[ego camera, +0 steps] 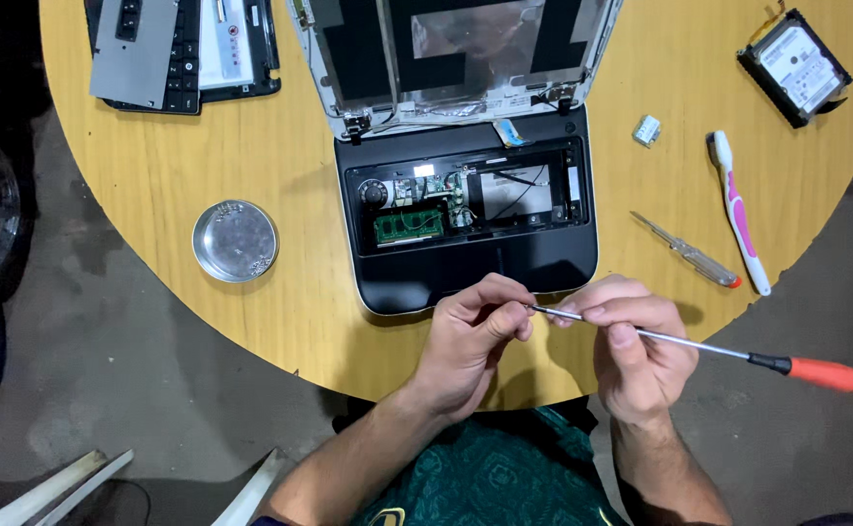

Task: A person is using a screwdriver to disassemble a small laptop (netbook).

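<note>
Landmark: opened laptop base [475,255], keyboard removed, green memory module and wiring exposed, lying on the round wooden tabletop [251,321].

Both hands sit just in front of the laptop base, at the tabletop's near edge. Right hand [636,346]: grip closed around the metal shaft of a long screwdriver [699,346]; its orange handle sticks out well to the right of the base, past the tabletop edge. Left hand [470,341]: grip narrow, thumb and fingertips pinched at the screwdriver's tip; whether anything small is held there, cannot tell.

Left of the base: round metal dish [235,241]. Right of the base: small clear-handled screwdriver [687,251], pink and white toothbrush [738,209], small pale part [646,130]. Far right of the base: bare hard drive [795,66]. Beyond the base to the left: detached keyboard [178,49].
</note>
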